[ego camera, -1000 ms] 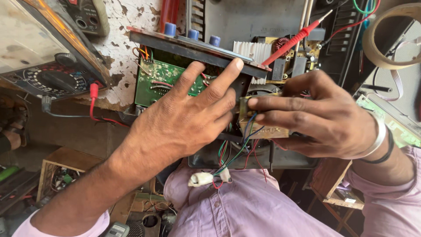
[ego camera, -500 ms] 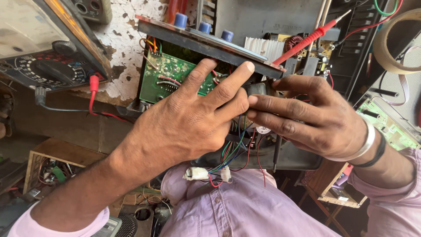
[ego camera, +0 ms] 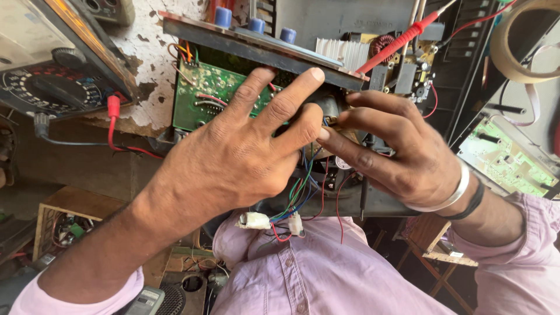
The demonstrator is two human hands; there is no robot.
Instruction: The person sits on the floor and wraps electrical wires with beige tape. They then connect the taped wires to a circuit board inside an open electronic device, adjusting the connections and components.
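Note:
An open electronics chassis with blue knobs rests on my lap, its green circuit board exposed. My left hand lies over that board with fingers spread, the index fingertip reaching the panel edge; its thumb is hidden underneath. My right hand comes in from the right and pinches a small brown board at the chassis middle, fingertips meeting those of the left hand. Coloured wires hang from under the hands down to white connectors.
A red test probe leans across the chassis's top right by a finned heat sink. A dial meter with a red plug sits upper left. A tape roll and another green board are right; a wooden crate is lower left.
Both hands have shifted slightly up and right over the chassis. The small brown board, plainly seen between the fingers earlier, is now mostly covered by the fingertips.

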